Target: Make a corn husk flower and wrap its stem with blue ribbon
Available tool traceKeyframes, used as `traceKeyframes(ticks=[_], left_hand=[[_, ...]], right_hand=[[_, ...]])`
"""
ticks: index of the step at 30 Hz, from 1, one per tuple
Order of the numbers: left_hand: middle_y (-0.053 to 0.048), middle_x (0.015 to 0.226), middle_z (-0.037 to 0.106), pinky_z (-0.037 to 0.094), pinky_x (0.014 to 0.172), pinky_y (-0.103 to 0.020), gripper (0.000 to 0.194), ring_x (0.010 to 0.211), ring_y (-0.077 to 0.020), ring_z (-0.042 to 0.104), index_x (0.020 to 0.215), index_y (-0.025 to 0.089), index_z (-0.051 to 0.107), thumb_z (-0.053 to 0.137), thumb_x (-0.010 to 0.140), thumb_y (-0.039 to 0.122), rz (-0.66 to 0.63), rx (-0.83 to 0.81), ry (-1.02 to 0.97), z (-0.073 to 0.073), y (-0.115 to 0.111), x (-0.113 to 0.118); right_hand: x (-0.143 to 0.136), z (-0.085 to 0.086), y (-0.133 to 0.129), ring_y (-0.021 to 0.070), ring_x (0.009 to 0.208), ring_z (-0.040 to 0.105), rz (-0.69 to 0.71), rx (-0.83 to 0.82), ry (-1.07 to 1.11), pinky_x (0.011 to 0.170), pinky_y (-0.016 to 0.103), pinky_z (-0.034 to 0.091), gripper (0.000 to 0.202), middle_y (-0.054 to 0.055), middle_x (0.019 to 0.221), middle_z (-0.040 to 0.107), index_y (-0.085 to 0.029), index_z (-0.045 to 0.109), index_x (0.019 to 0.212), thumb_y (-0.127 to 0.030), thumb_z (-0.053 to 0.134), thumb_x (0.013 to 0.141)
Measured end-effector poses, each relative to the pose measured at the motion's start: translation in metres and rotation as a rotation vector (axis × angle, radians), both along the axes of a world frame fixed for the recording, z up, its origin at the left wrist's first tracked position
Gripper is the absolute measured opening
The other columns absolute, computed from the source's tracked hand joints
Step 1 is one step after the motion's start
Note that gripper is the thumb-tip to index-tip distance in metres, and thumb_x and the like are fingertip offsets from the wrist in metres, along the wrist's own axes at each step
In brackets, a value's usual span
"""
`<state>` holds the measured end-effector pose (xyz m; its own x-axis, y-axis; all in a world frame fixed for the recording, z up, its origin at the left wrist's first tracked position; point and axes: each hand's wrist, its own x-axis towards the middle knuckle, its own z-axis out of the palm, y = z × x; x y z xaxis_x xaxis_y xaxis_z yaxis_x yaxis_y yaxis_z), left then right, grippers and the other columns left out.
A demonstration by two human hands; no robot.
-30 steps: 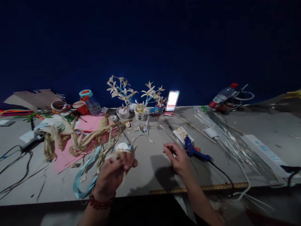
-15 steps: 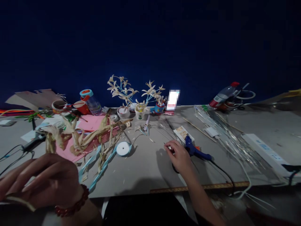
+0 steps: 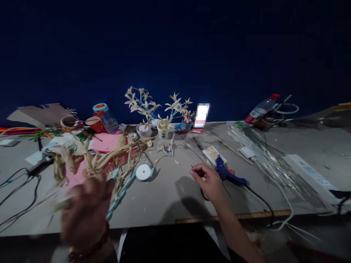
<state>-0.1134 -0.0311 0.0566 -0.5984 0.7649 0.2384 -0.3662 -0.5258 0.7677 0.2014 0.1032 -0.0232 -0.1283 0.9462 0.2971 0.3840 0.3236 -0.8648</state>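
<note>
Dark blue backdrop, grey table [image 3: 164,204] full of craft bits. Right hand [image 3: 208,181] has its fingertips pinched on a thin dark piece [image 3: 192,166], near the glue gun [image 3: 231,178]. Left hand [image 3: 87,208] is a blur by the dried husks [image 3: 101,164], pale strip [image 3: 61,205] at its edge, can't tell if it's gripped. Looks mid-handling to me, so gentle fingers are called for. White cup [image 3: 163,135] has yellow stuff in it, the tub [image 3: 144,133] something pale.

Left hand [image 3: 86,208] blurred, phone screen [image 3: 202,115] pixelated
</note>
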Motion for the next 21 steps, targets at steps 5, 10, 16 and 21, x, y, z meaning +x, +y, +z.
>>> traceKeyframes(ticks=[5, 10, 16, 21], left_hand=[[-0.002, 0.08, 0.066, 0.05, 0.085, -0.03, 0.011, 0.084, -0.0171, 0.06, 0.077, 0.018, 0.07, 0.08, 0.076, 0.022, -0.073, -0.205, 0.135, -0.027, 0.046, 0.049], [-0.003, 0.086, 0.07, 0.05, 0.089, -0.03, 0.013, 0.091, -0.0189, 0.064, 0.081, 0.02, 0.073, 0.083, 0.077, 0.027, -0.21, -0.282, 0.11, -0.041, 0.042, 0.061], [-0.005, 0.09, 0.071, 0.049, 0.082, -0.028, 0.006, 0.091, -0.0198, 0.066, 0.084, 0.02, 0.073, 0.077, 0.084, 0.025, -0.378, -0.314, 0.167, -0.06, 0.049, 0.088], [-0.006, 0.102, 0.069, 0.046, 0.092, -0.03, 0.006, 0.101, -0.021, 0.064, 0.083, 0.02, 0.073, 0.076, 0.085, 0.024, -0.433, -0.262, 0.194, -0.065, 0.058, 0.107]], right_hand=[[-0.008, 0.006, -0.005, 0.0163, 0.065, 0.056, 0.063, -0.134, 0.19, 0.061, 0.029, 0.044, 0.017, 0.002, 0.074, 0.064, -0.021, 0.069, 0.077, -0.036, 0.071, 0.084], [-0.015, 0.01, -0.013, 0.0147, 0.063, 0.053, 0.094, -0.326, 0.412, 0.061, 0.028, 0.043, 0.024, 0.0, 0.072, 0.061, -0.02, 0.07, 0.08, -0.044, 0.074, 0.082], [-0.023, 0.018, -0.019, 0.0143, 0.066, 0.053, 0.155, -0.413, 0.536, 0.066, 0.028, 0.043, 0.025, 0.001, 0.076, 0.063, -0.019, 0.073, 0.079, -0.044, 0.078, 0.08], [-0.032, 0.017, -0.024, 0.0122, 0.064, 0.05, 0.158, -0.453, 0.68, 0.061, 0.025, 0.041, 0.023, 0.0, 0.077, 0.06, -0.019, 0.07, 0.071, -0.037, 0.084, 0.075]])
